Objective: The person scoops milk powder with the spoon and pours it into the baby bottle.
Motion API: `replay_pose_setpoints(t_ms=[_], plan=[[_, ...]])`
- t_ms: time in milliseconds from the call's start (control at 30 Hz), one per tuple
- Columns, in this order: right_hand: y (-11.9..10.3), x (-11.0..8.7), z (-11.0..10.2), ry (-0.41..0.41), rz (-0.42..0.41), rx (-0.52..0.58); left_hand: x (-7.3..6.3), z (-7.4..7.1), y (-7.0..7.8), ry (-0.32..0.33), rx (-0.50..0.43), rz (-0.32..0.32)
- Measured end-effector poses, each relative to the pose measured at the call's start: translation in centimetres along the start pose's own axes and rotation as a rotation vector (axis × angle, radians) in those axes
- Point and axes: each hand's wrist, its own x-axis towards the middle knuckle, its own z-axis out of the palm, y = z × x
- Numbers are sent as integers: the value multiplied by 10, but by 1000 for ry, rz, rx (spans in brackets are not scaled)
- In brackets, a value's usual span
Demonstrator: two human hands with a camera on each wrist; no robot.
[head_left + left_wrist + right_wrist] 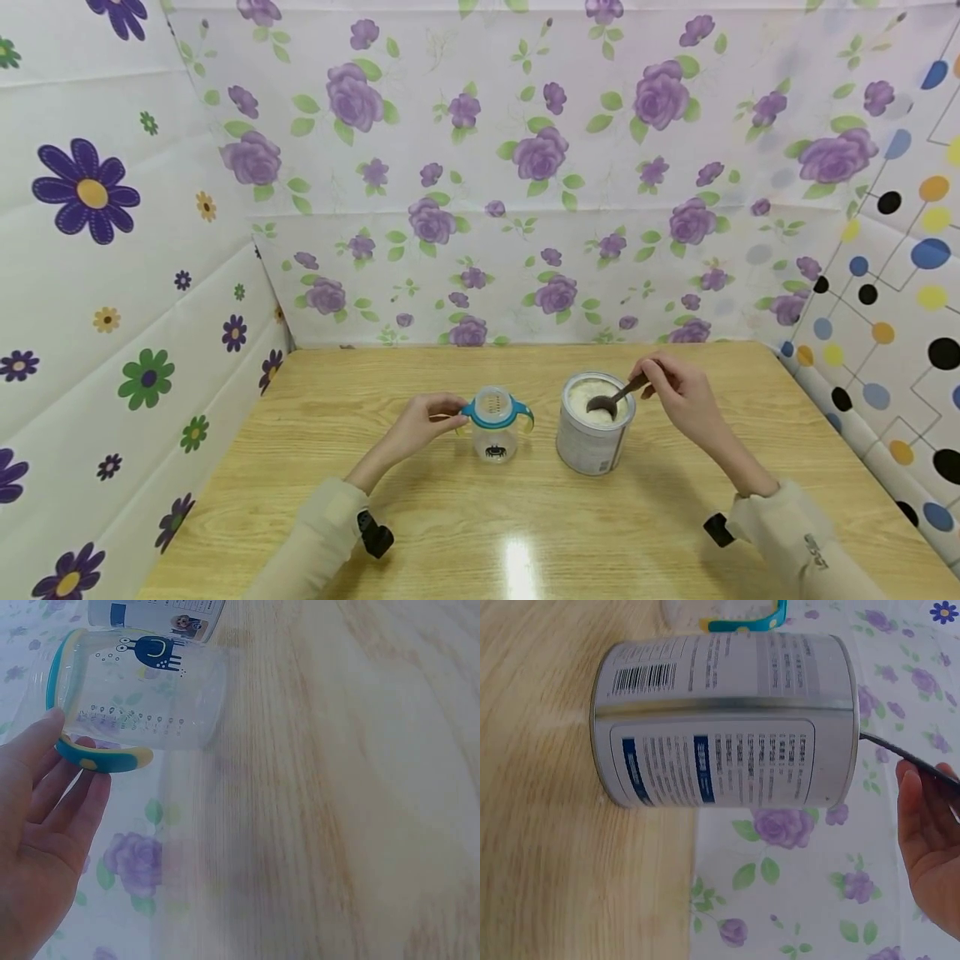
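Sleeves [318, 533] nearest, the left hand [422, 422] holds a bottle [494, 429], the right hand [681, 395] a spoon [624, 392], a tin [587, 443] between.

R wrist view: btl [731, 625] cut off up top, spoon [891, 747] bowl hidden by can [727, 724], label txt [757, 765] blurred.

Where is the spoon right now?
In the head view, the spoon is right of the bottle, held by the right hand with its tip inside the open can.
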Motion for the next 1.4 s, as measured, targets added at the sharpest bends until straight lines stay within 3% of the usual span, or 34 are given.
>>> replay_pose_setpoints(t_ms=[333,600,800,1067,1267,1400], plan=[[12,-2,-1,-28,310,237,-1,1,1,8,5,21],[23,-5,-7,-65,528,280,-1,2,-1,16,-2,25],[28,-5,-12,-57,706,472,-1,3,-1,21,0,28],[32,-6,-18,-47,789,662,-1,4,-2,25,8,21],[34,-7,-20,-46,873,933,-1,3,-1,23,8,13],[36,-8,-21,-44,920,1014,-1,3,0,24,5,12]])
